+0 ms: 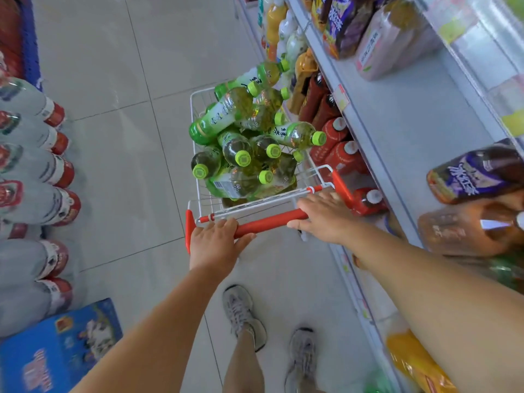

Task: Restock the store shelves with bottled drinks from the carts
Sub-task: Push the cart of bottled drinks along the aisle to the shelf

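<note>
A white wire cart (198, 199) with a red handle bar (269, 222) stands in the aisle in front of me. It is heaped with several green-capped bottles of yellow-green tea (249, 137). My left hand (215, 245) grips the left end of the handle. My right hand (323, 217) is wrapped over its right end. The store shelves (397, 114) run along the right side, close to the cart.
The shelves hold red-capped bottles (340, 154), orange and white bottles, and purple-labelled packs (476, 174). Shrink-wrapped water packs with red labels (34, 171) line the left. A blue box (59, 344) lies at lower left. My feet in grey trainers stand on tiled floor (113, 137).
</note>
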Motion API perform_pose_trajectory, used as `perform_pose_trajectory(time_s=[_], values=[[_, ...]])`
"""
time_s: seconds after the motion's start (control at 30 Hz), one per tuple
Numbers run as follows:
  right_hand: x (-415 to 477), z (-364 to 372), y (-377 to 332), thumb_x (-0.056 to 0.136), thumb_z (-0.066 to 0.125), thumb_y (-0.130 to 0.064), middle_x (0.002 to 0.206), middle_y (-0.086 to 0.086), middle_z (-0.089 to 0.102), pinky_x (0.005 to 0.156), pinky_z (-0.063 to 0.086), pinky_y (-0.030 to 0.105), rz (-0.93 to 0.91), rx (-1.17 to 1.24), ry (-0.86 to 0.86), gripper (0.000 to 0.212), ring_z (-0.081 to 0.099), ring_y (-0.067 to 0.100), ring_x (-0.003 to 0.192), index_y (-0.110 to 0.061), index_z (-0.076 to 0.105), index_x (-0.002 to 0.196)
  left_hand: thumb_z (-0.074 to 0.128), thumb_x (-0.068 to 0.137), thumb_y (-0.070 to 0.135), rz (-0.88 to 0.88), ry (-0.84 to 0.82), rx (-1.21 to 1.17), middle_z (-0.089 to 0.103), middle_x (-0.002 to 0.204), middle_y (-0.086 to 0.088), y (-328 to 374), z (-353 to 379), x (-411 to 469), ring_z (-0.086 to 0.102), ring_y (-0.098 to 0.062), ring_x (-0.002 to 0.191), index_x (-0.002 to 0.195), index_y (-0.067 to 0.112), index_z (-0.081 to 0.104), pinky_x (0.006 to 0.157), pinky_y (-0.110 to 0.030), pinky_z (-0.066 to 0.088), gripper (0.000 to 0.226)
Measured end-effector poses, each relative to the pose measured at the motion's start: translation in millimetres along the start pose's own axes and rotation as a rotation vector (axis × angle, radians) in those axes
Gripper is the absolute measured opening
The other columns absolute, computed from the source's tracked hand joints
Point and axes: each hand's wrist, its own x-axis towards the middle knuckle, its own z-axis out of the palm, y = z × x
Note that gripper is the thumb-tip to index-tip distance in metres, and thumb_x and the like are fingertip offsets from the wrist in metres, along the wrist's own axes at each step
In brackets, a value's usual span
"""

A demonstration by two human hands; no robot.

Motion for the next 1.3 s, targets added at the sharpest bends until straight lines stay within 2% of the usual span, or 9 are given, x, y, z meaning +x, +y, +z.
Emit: perform_pose_trajectory(time_s=[0.23,0.47,0.67,0.9,1.03,1.13,1.2,1.3], values=[[-80.6,52.6,10.3,0.088,0.036,-0.068,0.118,0.002,0.053,0.095,0.028,0.039,-0.002,-0.022,0.003,0.052,0.043,0.026,0.115,-0.023,0.050,0.108,0.032,0.091,0.067,-0.003,-0.022,-0.020,0.063,0.095,0.006,42.2,41.4,-75.5,0.059,-0.021,0.093,0.094,0.027,0.052,0.083,-0.036,0.040,0.045],[-150.2,91.8,18.9,0.089,0.036,-0.067,0.122,-0.001,0.050,0.101,0.026,0.039,0.015,-0.018,-0.024,0.050,0.041,0.023,0.118,-0.023,0.049,0.109,0.027,0.092,0.068,0.005,-0.056,-0.033,0.060,0.095,0.006,81.9,66.4,-140.3,0.058,-0.021,0.093,0.089,0.030,0.041,0.084,-0.036,0.041,0.041],[-193.3,109.4,20.5,0.090,0.037,-0.066,0.129,-0.002,0.048,0.105,0.023,0.036,0.052,0.014,-0.068,0.052,0.037,0.022,0.126,-0.025,0.048,0.121,0.025,0.095,0.065,0.028,-0.135,-0.016,0.060,0.104,0.003,102.6,81.8,-175.9,0.057,-0.022,0.099,0.105,0.025,0.051,0.088,-0.037,0.041,0.049],[-226.8,121.9,22.3,0.087,0.041,-0.068,0.126,0.000,0.049,0.110,0.020,0.038,0.088,0.049,-0.152,0.051,0.034,0.026,0.131,-0.025,0.050,0.115,0.026,0.098,0.061,0.110,-0.343,-0.056,0.059,0.105,0.000,110.4,85.9,-194.8,0.060,-0.023,0.098,0.111,0.024,0.048,0.086,-0.039,0.048,0.045],[-242.4,123.0,23.6,0.086,0.046,-0.066,0.112,-0.004,0.050,0.102,0.026,0.034,0.117,0.114,-0.178,0.044,0.041,0.021,0.119,-0.028,0.052,0.107,0.032,0.097,0.062,0.100,-0.487,-0.121,0.060,0.100,0.001,117.0,86.8,-199.5,0.062,-0.022,0.090,0.109,0.024,0.050,0.080,-0.043,0.054,0.044],[-249.5,121.7,24.7,0.082,0.057,-0.063,0.102,-0.010,0.045,0.096,0.027,0.031,0.151,0.219,-0.173,0.037,0.043,0.018,0.114,-0.033,0.053,0.102,0.040,0.096,0.059,0.093,-0.555,-0.252,0.062,0.100,0.001,119.5,81.2,-200.8,0.062,-0.020,0.092,0.112,0.023,0.057,0.081,-0.035,0.051,0.042],[-251.7,122.1,23.0,0.079,0.062,-0.059,0.105,-0.012,0.049,0.097,0.031,0.031,0.184,0.300,-0.160,0.038,0.042,0.016,0.115,-0.034,0.056,0.107,0.047,0.096,0.054,0.079,-0.526,-0.364,0.061,0.112,0.003,118.1,72.4,-199.8,0.060,-0.017,0.101,0.121,0.025,0.058,0.085,-0.030,0.047,0.039],[-249.5,116.9,11.9,0.083,0.062,-0.051,0.110,-0.009,0.055,0.090,0.044,0.032,0.312,0.537,-0.090,0.034,0.048,0.014,0.109,-0.032,0.057,0.111,0.054,0.096,0.044,0.032,-0.336,-0.492,0.059,0.121,0.006,108.5,48.3,-189.7,0.058,-0.010,0.103,0.125,0.027,0.059,0.088,-0.027,0.047,0.034]])
